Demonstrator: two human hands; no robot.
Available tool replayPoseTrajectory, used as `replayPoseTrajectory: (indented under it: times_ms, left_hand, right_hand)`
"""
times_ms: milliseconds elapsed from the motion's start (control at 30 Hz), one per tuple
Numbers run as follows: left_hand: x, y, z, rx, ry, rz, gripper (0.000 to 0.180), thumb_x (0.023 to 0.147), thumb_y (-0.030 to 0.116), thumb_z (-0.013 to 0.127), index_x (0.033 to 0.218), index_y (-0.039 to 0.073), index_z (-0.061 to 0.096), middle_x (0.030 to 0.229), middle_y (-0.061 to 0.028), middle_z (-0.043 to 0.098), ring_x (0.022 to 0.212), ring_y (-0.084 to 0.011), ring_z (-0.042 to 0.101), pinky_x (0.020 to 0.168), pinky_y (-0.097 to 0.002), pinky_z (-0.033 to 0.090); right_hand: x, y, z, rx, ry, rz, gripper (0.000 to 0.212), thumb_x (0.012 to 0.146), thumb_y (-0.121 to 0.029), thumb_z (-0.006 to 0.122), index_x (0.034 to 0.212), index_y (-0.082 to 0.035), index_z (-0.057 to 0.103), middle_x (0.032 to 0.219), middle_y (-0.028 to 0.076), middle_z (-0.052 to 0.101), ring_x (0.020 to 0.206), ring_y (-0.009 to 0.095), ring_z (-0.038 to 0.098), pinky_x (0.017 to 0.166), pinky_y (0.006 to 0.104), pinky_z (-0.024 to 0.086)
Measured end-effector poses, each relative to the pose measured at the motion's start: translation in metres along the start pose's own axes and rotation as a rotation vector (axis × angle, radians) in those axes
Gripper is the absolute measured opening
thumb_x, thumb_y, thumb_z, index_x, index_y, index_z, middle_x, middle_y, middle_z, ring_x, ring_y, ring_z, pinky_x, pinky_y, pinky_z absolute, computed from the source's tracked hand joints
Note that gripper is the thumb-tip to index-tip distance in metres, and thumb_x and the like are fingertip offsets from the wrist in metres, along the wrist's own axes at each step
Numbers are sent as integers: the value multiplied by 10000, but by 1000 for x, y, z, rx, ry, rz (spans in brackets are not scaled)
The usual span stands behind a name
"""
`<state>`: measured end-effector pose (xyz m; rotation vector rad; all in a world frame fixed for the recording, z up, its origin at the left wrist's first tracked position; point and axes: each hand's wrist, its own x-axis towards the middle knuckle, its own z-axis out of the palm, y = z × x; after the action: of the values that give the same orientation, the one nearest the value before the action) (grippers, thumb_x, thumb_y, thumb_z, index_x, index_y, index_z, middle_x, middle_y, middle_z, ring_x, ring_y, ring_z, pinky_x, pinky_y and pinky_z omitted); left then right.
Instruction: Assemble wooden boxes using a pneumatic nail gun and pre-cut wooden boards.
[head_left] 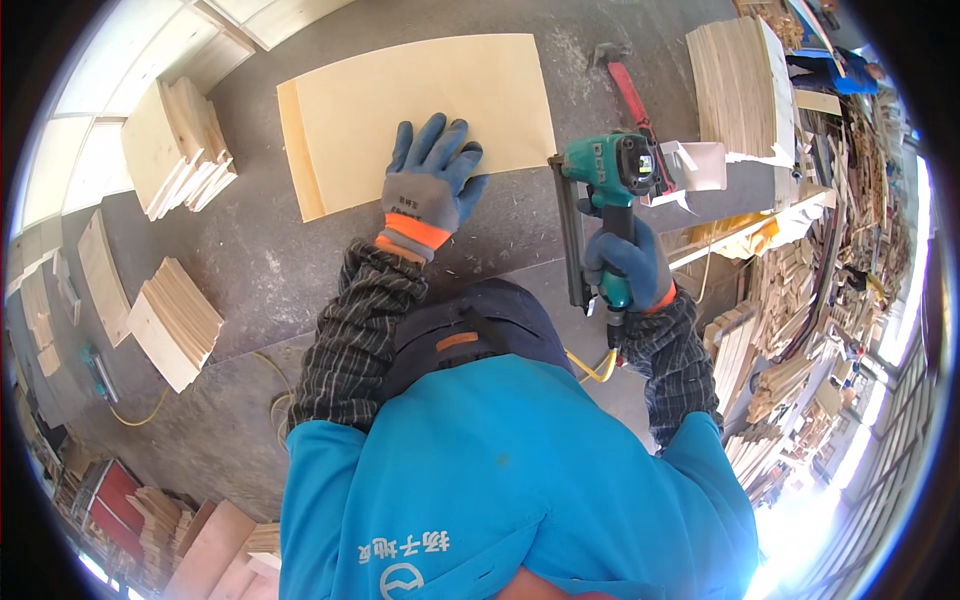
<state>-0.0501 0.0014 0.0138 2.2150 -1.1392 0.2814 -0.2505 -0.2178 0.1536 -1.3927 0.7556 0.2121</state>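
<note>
- Steadying the pale panel is looking like the step in hand; it is lying flat on the grey work surface ahead of you.
- Your left hand is resting palm down over its near edge, fingers spread and pointing away, gripping nothing.
- Your right hand is gripping the handle of the green nail gun, just beside the panel's right end; cannot tell about contact or trigger pressure.
- Both forearms are extending forward, the right one well apart from the left.
- Next move is probably calling for careful alignment, left fingers staying clear.
</note>
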Motion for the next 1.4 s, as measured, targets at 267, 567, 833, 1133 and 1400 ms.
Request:
replayPoseTrajectory:
  times_ms: [267,567,833,1133,1400]
  left_hand:
    - [-5,-4,0,26,-28,-4,319,886,326,865,1149,154,810,1454,-92,694,1430,-381,594,1244,-643,398]
    - [-45,-40,-91,73,-103,-119,540,889,420,855,1383,223,756,1654,-143,519,1552,-401,439,1273,-613,353]
    - [-117,-133,-146,-128,-176,-392,491,944,279,849,1407,152,744,1523,-202,641,1350,-412,648,1108,-486,563]
    - [-119,-138,-126,-354,-19,-343,350,953,134,829,1291,56,788,1308,-186,774,1127,-355,774,950,-398,646]
    - [-116,-143,-129,-386,-51,-323,336,936,100,830,1268,58,796,1273,-173,783,1084,-353,783,924,-401,653]
  right_hand:
    - [-51,-17,13,156,187,-186,256,907,-180,623,1007,53,660,688,72,635,577,153,603,550,302,468]
    - [-59,-22,68,84,136,-175,733,875,-151,630,1532,148,504,649,63,604,543,146,574,537,287,462]
    - [-33,-30,144,-36,-83,-19,170,915,-157,685,908,2,625,690,82,651,599,174,633,579,318,500]
    - [9,-25,223,-99,-279,61,373,952,-167,717,1238,65,658,814,64,683,680,138,678,626,305,566]
    - [23,-19,248,-139,-307,75,408,957,-221,722,1257,50,666,838,56,689,694,130,672,631,304,563]
